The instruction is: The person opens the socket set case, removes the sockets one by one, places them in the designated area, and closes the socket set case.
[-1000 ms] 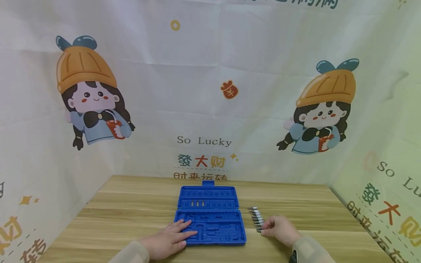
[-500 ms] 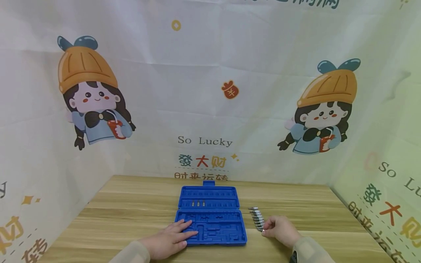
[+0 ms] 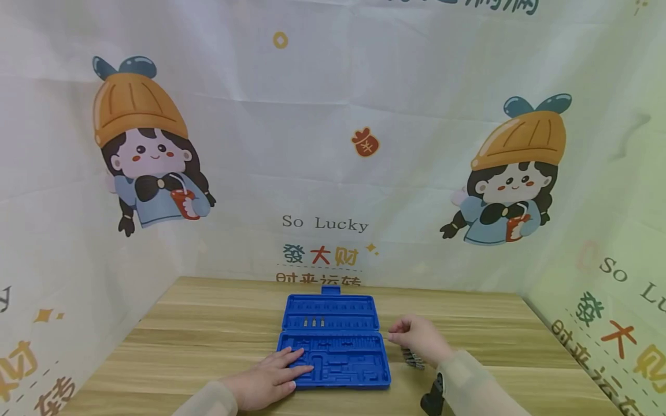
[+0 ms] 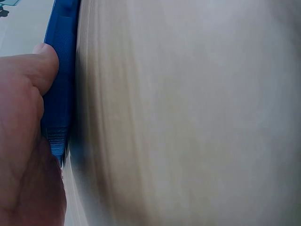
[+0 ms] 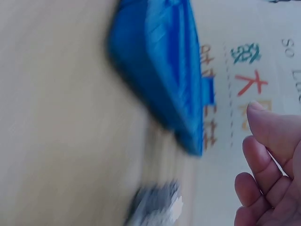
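My left hand (image 3: 265, 378) rests with spread, straight fingers on the lower left part of an opened blue plastic case (image 3: 359, 386). In the left wrist view, the thumb (image 4: 47, 66) lies against the case's side (image 4: 63, 80). My right hand (image 3: 418, 338) is just right of the case, near its hinge, thumb and fingertips close together. Whether something small is pinched there cannot be seen, and the right wrist view shows no object at the fingers. Under that hand lies a row of small metal driver bits (image 3: 413, 359), partly hidden.
Three bits (image 3: 314, 322) stand in the lid's lower row of slots. The case has moulded recesses in its base. The wooden table (image 3: 182, 341) extends around it. A printed cloth (image 3: 234, 144) hangs behind and at both sides.
From the near end of the bit row, my right hand has moved up and left toward the case, now covering the row's far end. The left hand and case have stayed put.
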Demonstrator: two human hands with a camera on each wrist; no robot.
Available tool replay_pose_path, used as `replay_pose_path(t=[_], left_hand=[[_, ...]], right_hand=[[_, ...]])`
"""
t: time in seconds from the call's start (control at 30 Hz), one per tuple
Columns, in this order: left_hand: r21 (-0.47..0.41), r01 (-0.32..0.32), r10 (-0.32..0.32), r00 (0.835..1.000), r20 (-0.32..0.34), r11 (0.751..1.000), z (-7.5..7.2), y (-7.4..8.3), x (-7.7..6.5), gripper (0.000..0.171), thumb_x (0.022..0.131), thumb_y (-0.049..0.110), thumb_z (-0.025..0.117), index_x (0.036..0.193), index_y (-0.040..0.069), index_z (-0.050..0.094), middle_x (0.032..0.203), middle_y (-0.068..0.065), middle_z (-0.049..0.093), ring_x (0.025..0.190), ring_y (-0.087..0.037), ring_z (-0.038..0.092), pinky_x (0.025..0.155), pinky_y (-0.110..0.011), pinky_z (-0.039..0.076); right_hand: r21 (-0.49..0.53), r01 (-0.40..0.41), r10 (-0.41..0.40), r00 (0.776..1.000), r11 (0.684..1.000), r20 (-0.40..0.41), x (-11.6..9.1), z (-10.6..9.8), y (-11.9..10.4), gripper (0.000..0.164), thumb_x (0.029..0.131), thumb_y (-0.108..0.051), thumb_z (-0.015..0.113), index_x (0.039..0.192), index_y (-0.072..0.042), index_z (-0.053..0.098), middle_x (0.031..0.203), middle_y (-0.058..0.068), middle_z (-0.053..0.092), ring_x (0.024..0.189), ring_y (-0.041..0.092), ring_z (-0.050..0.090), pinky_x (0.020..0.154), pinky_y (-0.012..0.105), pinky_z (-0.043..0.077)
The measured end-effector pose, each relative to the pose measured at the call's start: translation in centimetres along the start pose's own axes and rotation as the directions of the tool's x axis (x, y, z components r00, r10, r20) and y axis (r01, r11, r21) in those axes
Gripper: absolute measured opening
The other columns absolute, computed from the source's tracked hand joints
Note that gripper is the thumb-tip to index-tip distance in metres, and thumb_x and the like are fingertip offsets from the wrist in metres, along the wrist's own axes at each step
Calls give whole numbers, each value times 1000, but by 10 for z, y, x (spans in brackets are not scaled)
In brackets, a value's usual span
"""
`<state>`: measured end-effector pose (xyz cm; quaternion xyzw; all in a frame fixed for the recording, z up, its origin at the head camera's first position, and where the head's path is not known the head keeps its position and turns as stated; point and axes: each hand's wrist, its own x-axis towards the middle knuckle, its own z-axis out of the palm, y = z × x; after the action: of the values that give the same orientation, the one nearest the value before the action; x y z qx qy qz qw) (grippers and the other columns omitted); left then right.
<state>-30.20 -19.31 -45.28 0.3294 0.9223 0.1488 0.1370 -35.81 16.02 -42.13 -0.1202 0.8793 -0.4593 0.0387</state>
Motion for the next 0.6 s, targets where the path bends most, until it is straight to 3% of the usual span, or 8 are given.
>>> replay_pose_path(t=[0.2,0.6], left_hand=[[-1,-20,20,1000,-3,1000,1,-3,0,47,103,46,34,150,36,33,159,-5,21,145,-35,15,109,-61,21],[6,-4,4,1000,-4,1000,1,-2,1,47,103,48,35,149,38,34,159,-3,22,145,-34,16,108,-61,23]], right_hand=[[24,51,-51,999,998,-10,21,23,-26,11,87,-15,71,90,-6,65,85,2,62,78,17,56,70,34,48],[134,20,-6,994,991,-105,62,68,-57,12,88,-12,71,93,-2,67,98,8,66,91,23,58,84,45,48]])
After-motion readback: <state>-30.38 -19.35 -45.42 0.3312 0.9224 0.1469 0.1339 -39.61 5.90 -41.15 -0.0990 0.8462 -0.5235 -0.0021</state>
